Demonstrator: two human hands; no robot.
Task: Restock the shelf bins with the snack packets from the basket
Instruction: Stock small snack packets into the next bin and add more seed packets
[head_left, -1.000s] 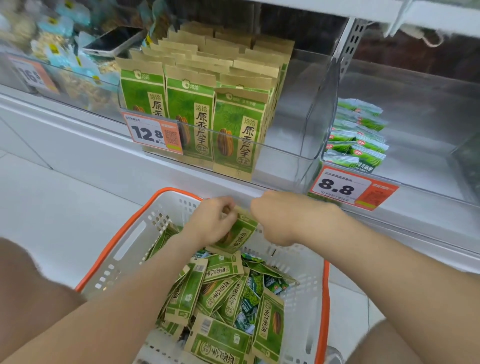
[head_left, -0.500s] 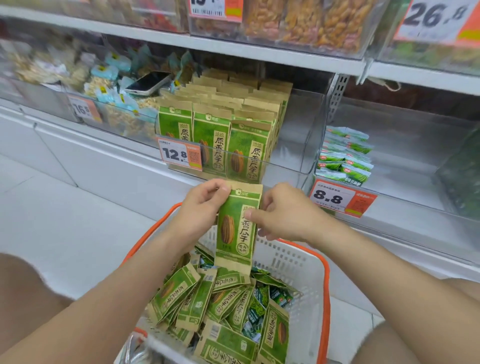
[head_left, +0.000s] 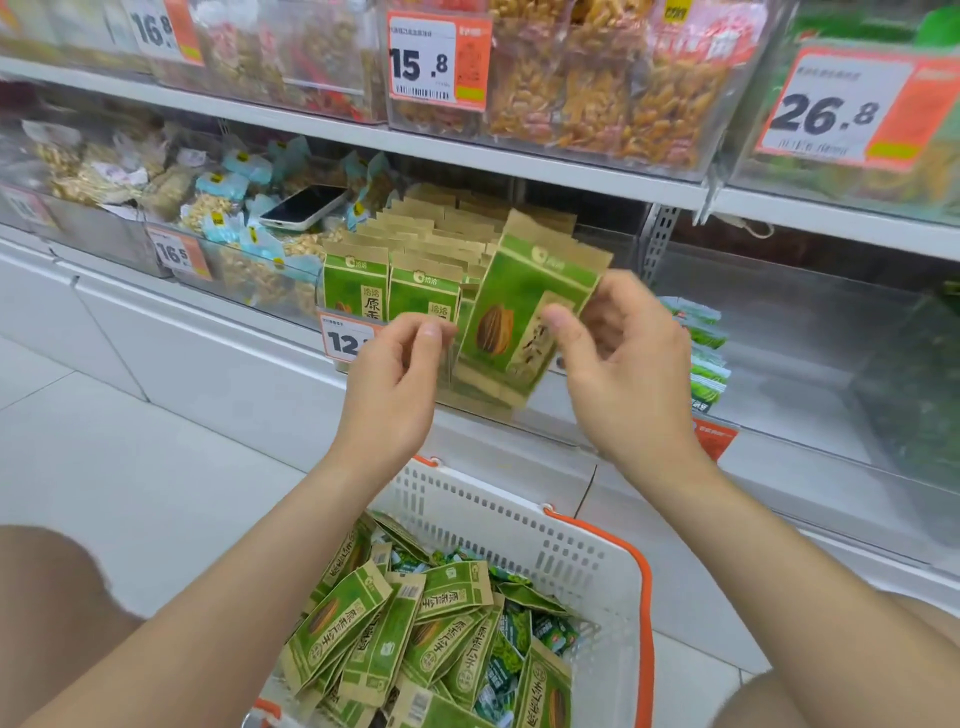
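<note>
My right hand (head_left: 631, 364) pinches a green and brown seed packet (head_left: 511, 306) by its right edge, upright and slightly tilted, in front of the clear shelf bin (head_left: 618, 249). Rows of the same packets (head_left: 415, 260) stand upright in that bin. My left hand (head_left: 397, 374) hovers just left of the held packet with its fingers loosely curled, holding nothing. Below my arms sits the white basket (head_left: 519, 525) with an orange rim. Several more seed packets (head_left: 415, 623) lie heaped in it, mixed with smaller green sachets (head_left: 511, 639).
A price tag reading 12.8 (head_left: 345, 340) hangs on the bin's front. A phone (head_left: 304, 208) lies on the snacks in the left bin. The right bin holds a small stack of green sachets (head_left: 704, 343). The upper shelf carries bins with price tags (head_left: 436, 57).
The packet was lifted out of the basket in both hands and raised to the bin. My left hand has let go; only the right hand holds it now. The view tilted upward.
</note>
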